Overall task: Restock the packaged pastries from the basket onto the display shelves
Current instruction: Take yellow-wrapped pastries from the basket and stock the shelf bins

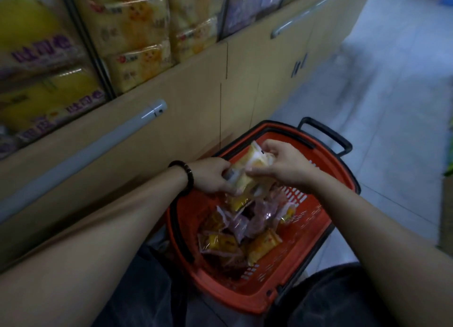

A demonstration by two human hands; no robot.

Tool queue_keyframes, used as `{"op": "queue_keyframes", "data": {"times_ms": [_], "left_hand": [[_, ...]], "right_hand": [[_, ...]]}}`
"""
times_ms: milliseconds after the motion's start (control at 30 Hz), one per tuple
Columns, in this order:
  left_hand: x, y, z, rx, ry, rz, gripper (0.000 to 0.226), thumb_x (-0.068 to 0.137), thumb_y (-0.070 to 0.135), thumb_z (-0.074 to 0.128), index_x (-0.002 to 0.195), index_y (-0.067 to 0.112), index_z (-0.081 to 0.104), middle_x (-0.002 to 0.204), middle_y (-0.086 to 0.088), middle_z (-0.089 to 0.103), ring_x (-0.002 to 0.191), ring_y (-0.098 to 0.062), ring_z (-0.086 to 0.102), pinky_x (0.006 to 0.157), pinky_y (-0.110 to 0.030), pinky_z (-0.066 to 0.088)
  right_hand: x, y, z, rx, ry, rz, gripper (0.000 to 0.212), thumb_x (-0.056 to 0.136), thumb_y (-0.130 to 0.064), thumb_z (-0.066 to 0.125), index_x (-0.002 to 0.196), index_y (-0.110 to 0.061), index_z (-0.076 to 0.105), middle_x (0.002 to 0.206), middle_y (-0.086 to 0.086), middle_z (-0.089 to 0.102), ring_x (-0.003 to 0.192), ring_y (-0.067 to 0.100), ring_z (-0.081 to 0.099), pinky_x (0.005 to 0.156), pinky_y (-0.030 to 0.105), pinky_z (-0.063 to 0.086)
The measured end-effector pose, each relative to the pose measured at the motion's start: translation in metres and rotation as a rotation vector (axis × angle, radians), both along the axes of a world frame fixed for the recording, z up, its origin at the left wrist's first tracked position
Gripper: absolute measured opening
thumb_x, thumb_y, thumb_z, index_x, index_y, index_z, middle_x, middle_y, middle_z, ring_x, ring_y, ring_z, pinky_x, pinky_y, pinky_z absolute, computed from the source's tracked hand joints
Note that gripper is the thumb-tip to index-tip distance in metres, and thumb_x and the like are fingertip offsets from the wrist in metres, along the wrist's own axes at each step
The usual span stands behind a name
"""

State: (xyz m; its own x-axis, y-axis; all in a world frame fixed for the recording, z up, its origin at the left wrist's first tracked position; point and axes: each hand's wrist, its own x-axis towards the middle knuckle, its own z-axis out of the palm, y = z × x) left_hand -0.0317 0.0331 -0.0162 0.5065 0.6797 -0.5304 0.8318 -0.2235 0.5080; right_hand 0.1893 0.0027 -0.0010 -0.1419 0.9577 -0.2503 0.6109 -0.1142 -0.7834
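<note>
An orange basket [304, 231] stands on the floor between my knees, holding several packaged pastries [235, 233] in yellow and pink wrappers. Above its far end, both hands hold a small stack of yellow packaged pastries [247, 172]. My left hand [210, 177], with a dark bead bracelet on the wrist, grips the stack's near left end. My right hand [279, 167] pinches its far right end from above. The display shelves [137, 32] at the upper left carry stacked yellow pastry packs and, further left, yellow-and-purple packs.
A beige cabinet front [196, 101] with grey bar handles [81, 157] runs under the shelves, just left of the basket. The basket's black handle [326, 135] sticks out at its far end. Pale tiled floor [382, 106] lies to the right.
</note>
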Motion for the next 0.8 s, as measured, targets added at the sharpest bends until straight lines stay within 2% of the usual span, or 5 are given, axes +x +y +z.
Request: {"op": "queue_keyframes", "data": {"times_ms": [200,367,533,667,800], "left_hand": [[-0.011,0.001,0.019,-0.076,-0.165,0.135,0.056,0.081,0.037,0.089,0.127,0.020,0.063,0.120,0.002,0.073,0.102,-0.013,0.071,0.091,-0.034,0.060],[-0.012,0.005,0.019,-0.222,-0.431,0.407,0.067,0.082,0.017,0.088,0.135,0.015,0.047,0.114,-0.009,0.073,0.084,-0.023,0.078,0.074,-0.041,0.065],[-0.001,0.002,0.020,-0.246,-0.567,0.633,0.060,0.084,0.079,0.060,0.124,0.033,0.053,0.121,0.012,0.060,0.108,-0.024,0.067,0.084,-0.047,0.063],[0.005,0.002,0.017,-0.369,-0.785,0.809,0.032,0.099,0.020,0.069,0.127,0.015,0.056,0.128,-0.014,0.063,0.094,-0.026,0.069,0.058,-0.036,0.061],[0.000,0.002,0.018,-0.401,-0.818,0.755,0.067,0.072,0.012,0.089,0.133,0.008,0.061,0.120,-0.013,0.076,0.108,-0.029,0.075,0.081,-0.041,0.062]], "right_hand": [[0.025,-0.001,0.010,-0.172,0.184,0.035,0.044,0.076,-0.007,0.091,0.107,-0.020,0.062,0.109,0.019,0.073,0.091,0.038,0.077,0.076,0.066,0.061],[0.044,-0.001,0.024,-0.141,0.352,-0.142,0.037,0.086,-0.002,0.081,0.119,-0.009,0.064,0.110,0.018,0.076,0.095,0.033,0.078,0.079,0.059,0.064],[0.053,-0.002,0.036,-0.107,0.609,-0.297,0.033,0.093,-0.008,0.074,0.122,0.001,0.063,0.118,0.025,0.071,0.105,0.039,0.075,0.091,0.059,0.061],[0.047,-0.002,0.040,-0.087,0.792,-0.437,0.025,0.095,-0.026,0.072,0.108,-0.007,0.062,0.103,0.014,0.067,0.096,0.035,0.072,0.079,0.047,0.065],[0.047,0.000,0.038,-0.016,0.770,-0.395,0.020,0.090,0.004,0.068,0.103,-0.010,0.065,0.102,0.017,0.060,0.085,0.032,0.064,0.060,0.035,0.061]]}}
